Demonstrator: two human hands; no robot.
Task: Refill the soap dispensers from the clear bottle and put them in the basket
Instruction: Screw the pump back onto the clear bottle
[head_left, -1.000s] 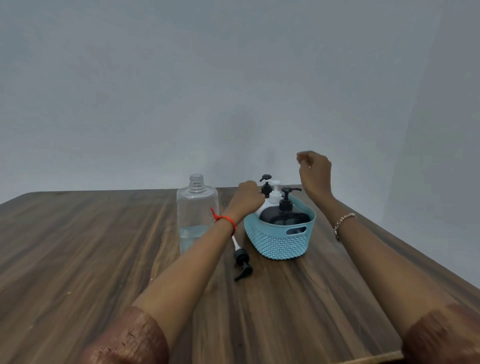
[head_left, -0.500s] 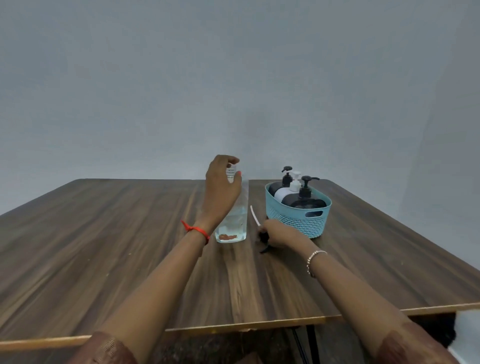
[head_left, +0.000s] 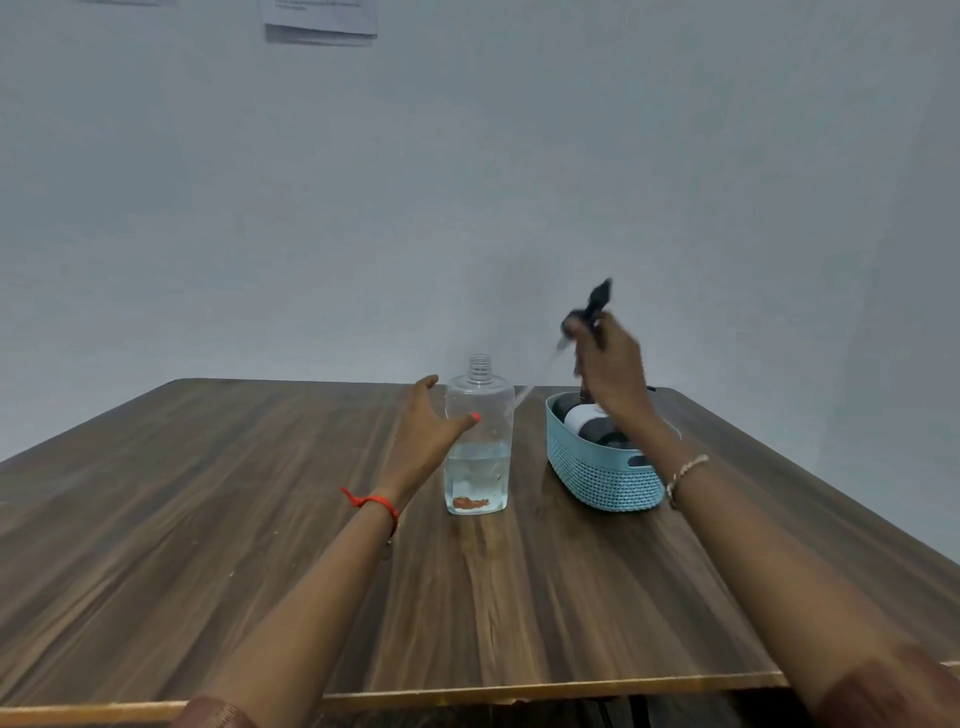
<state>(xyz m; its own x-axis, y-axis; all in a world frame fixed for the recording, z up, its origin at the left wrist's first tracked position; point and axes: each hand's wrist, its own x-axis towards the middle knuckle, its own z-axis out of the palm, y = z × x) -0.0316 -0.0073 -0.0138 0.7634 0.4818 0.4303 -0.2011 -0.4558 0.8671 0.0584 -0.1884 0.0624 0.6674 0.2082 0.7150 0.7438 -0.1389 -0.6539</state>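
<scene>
The clear bottle (head_left: 478, 441) stands uncapped near the middle of the wooden table, about a third full of liquid. My left hand (head_left: 426, 436) rests against its left side with fingers spread, thumb across the front. To the right, the blue woven basket (head_left: 597, 478) holds the soap dispensers (head_left: 589, 423), dark and white, partly hidden by my right arm. My right hand (head_left: 605, 358) is raised above the basket, closed on a black pump head (head_left: 595, 301) whose thin dip tube slants down toward the bottle. The pump is blurred.
The wooden table (head_left: 260, 519) reaches the grey wall at the back; its front edge runs along the bottom of the view. Papers (head_left: 319, 21) hang high on the wall.
My right hand picked the black pump up from the table beside the basket and lifted it above the basket. My left hand slid from the bottle's neck down to its side.
</scene>
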